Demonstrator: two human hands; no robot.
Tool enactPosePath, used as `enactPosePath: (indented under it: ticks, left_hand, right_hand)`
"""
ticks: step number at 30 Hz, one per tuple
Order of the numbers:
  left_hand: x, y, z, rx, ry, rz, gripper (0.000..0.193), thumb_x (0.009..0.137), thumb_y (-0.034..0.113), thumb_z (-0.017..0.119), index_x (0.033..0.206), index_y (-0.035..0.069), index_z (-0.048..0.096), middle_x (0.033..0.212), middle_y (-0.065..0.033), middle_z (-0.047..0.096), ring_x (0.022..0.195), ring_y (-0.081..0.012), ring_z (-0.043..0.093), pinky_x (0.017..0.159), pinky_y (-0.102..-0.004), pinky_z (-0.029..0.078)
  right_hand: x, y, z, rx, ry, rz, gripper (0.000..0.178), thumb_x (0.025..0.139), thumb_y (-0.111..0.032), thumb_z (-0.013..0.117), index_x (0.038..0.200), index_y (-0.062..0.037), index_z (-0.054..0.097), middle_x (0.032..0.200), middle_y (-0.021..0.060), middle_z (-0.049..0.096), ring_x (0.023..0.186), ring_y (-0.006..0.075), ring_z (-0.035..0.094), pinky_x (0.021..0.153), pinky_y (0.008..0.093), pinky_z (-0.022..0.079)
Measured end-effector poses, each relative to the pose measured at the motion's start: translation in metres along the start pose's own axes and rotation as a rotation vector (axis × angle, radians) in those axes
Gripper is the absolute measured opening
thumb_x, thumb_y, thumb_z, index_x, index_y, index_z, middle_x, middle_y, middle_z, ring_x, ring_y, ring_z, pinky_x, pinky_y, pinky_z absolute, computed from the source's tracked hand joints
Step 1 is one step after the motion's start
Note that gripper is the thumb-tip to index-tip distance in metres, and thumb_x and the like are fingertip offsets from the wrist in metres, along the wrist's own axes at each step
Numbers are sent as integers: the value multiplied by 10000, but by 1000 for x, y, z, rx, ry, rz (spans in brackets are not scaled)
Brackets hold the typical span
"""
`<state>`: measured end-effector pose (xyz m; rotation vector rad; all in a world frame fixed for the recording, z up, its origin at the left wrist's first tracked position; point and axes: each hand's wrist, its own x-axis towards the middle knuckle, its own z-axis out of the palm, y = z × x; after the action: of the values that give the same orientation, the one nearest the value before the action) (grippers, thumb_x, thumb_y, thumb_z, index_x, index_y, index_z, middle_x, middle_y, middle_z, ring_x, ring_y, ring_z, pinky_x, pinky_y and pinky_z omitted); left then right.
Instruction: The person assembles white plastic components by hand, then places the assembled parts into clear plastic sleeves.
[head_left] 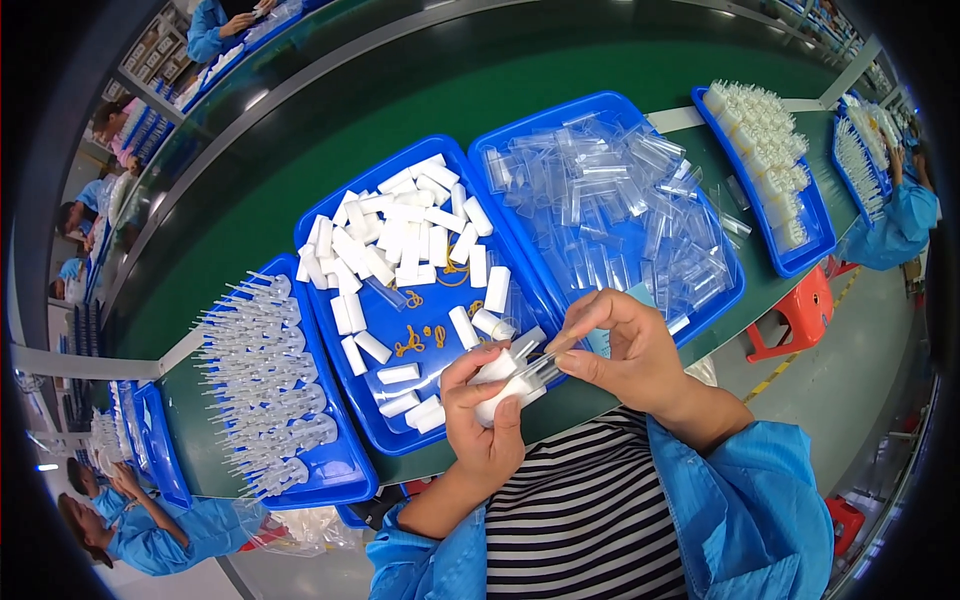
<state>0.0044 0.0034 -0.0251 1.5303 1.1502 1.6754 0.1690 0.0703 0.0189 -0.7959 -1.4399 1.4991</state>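
In front of my body, my left hand [482, 415] is closed around a small bunch of white blocks [498, 372], with clear plastic pieces [541, 372] at its right end. My right hand [632, 352] pinches at those clear ends between thumb and forefinger; exactly what sits in the pinch is too small to tell. Just beyond my left hand lies a blue tray [345, 398] of loose white rectangular blocks [405, 230] and several yellowish rubber bands [408, 342]. Past my right hand, a second blue tray [735, 290] holds a heap of clear plastic sleeves [610, 180].
At the left stands a blue tray [345, 488] of translucent thin-tipped parts [265, 390]. To the far right, another tray [815, 235] carries bundled whitish parts [765, 150]. A red stool [797, 315] is on the floor. Co-workers in blue [895, 220] sit at both sides.
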Motion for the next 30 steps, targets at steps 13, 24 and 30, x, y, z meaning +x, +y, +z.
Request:
enactPosePath:
  ticks: [13, 24, 30]
  left_hand:
    - [1, 5, -1, -42, -7, 19, 152, 851, 66, 551, 950, 35, 439, 1146, -184, 446, 1068, -334, 511, 899, -404, 400]
    - [2, 6, -4, -23, 52, -44, 128, 800, 35, 592, 906, 39, 519, 1117, -179, 504, 1041, -296, 524, 881, -369, 409]
    - [2, 7, -6, 102, 19, 21, 124, 820, 65, 583, 919, 40, 512, 1141, -191, 490, 1049, -299, 514, 884, -372, 406]
  right_hand:
    - [1, -2, -2, 73, -85, 66, 178, 778, -45, 680, 877, -23, 534, 865, 74, 622, 855, 107, 576, 754, 244, 459]
    - [-3, -4, 7, 57, -36, 103, 204, 736, -6, 698, 857, -54, 541, 861, 93, 630, 864, 157, 571, 794, 294, 426]
    - [-1, -3, 7, 103, -60, 160, 191, 760, -43, 696, 862, -26, 536, 877, 80, 622, 851, 117, 586, 773, 253, 456]
